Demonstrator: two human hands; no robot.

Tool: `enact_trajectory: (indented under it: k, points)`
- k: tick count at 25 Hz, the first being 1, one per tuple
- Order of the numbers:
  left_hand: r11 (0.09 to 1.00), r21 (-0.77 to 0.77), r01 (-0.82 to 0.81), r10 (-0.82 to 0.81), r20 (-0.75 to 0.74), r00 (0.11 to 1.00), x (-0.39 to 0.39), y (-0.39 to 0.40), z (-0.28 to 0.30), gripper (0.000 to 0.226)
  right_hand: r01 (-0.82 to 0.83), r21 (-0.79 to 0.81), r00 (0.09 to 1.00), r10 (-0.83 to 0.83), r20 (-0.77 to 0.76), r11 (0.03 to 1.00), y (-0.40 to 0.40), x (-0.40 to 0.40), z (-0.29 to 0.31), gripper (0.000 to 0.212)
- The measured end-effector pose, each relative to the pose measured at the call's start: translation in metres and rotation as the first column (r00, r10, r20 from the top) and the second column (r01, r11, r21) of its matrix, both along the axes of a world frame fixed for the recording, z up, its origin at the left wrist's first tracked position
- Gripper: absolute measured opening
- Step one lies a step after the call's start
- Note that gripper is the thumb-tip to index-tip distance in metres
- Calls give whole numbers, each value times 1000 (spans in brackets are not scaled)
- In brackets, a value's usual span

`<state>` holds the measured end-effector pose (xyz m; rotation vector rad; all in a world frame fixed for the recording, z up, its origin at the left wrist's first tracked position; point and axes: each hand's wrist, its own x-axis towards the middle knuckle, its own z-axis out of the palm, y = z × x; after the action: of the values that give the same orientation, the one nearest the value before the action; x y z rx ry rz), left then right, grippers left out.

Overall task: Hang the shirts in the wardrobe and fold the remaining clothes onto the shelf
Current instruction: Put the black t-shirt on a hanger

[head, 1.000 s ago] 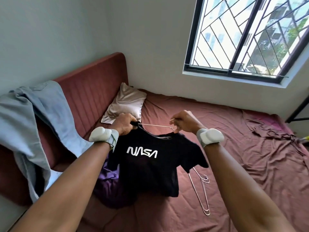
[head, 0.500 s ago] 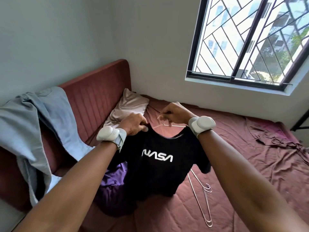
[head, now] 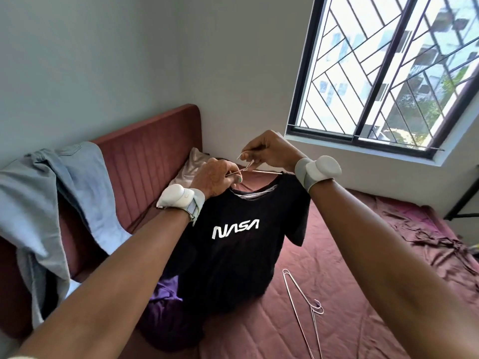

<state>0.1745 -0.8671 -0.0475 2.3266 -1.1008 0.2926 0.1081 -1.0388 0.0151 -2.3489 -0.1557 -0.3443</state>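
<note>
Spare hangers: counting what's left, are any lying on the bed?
Yes, spare hangers lie on the bed beside the hanging shirt.

A black short-sleeved cotton T-shirt with white NASA lettering (head: pixel 233 255) hangs upright above the bed on a thin silver wire hanger (head: pixel 261 172) threaded through its neck, chest print facing the camera, hem draping onto a crumpled purple garment (head: pixel 166 291).
</note>
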Motion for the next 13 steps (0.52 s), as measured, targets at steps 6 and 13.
enact_trajectory:
  k: [6,13]
  points:
    - [983,-27,-179,181,146,973,15,4,33,17,-68,251,996,49,80,965,-6,17,26,34]
    - [920,-165,-355,374,97,923,45,56,76,10,187,-431,980,-199,18,882,-45,46,10,13]
